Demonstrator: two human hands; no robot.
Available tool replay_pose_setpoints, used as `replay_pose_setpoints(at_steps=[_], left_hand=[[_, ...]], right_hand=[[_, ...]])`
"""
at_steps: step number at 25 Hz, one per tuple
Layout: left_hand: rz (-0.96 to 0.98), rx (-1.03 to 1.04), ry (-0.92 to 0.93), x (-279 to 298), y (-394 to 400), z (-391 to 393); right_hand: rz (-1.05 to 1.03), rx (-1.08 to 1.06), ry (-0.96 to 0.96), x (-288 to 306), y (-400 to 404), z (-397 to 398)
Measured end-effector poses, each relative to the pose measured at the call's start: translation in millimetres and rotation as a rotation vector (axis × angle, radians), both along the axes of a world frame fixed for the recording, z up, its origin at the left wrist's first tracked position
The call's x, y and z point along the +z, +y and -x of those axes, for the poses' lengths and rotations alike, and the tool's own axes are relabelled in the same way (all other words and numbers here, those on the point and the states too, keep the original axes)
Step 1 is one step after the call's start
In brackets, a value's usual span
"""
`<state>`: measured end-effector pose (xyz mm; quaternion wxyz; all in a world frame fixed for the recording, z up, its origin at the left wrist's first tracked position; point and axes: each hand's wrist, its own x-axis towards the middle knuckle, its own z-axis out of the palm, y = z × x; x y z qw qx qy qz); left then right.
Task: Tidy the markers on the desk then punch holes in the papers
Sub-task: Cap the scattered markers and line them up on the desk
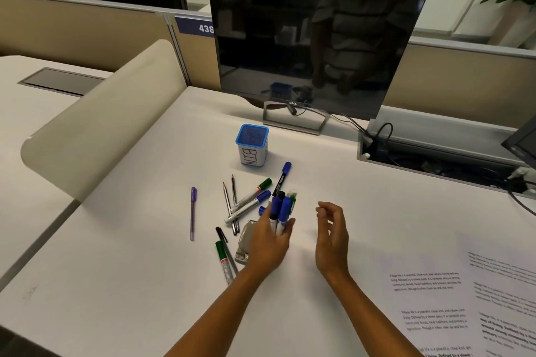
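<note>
A bunch of markers (279, 209) is gripped upright in the curled fingers (285, 227) of the left hand (268, 243), above a grey hole punch (245, 242). The right hand (332, 233) is held beside it, fingers loosely curled, holding nothing. More markers (249, 200) and pencils (230, 201) are scattered on the counter (130, 255) near a blue bin (251, 144); papers (435, 304) are laid at the right.

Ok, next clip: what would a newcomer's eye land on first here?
Probably the left hand at centre, gripping a bunch of markers upright, with the empty right hand beside it. Next, the loose pens and markers scattered to its left, in front of the blue-rimmed pot labelled BIN.
</note>
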<state>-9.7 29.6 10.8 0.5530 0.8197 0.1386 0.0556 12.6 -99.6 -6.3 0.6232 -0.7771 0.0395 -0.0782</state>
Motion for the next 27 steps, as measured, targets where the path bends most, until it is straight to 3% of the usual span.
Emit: replay_pose_setpoints(at_steps=[3,6,8,14,21,27], left_hand=[[-0.049,0.084,0.037,8.7,60.8,-23.7],[-0.269,0.231,0.185,2.6,144.7,-47.4],[-0.445,0.28,0.296,-6.9,199.1,-56.8],[-0.78,0.313,0.375,-21.6,299.9,-78.5],[-0.788,0.318,0.335,-34.6,340.3,-96.4],[-0.972,0.292,0.289,-40.7,347.5,-93.8]], right_hand=[[0.246,0.09,0.018,-33.4,-8.4,-4.6],[0.547,0.172,-0.039,-49.8,-12.0,-10.3],[0.63,0.168,-0.046,-49.0,-8.2,-16.1],[0.714,0.122,-0.059,-49.4,-3.4,-25.4],[0.739,0.11,-0.055,-52.7,-3.0,-27.3],[0.774,0.124,-0.049,-51.7,-2.8,-26.8]])
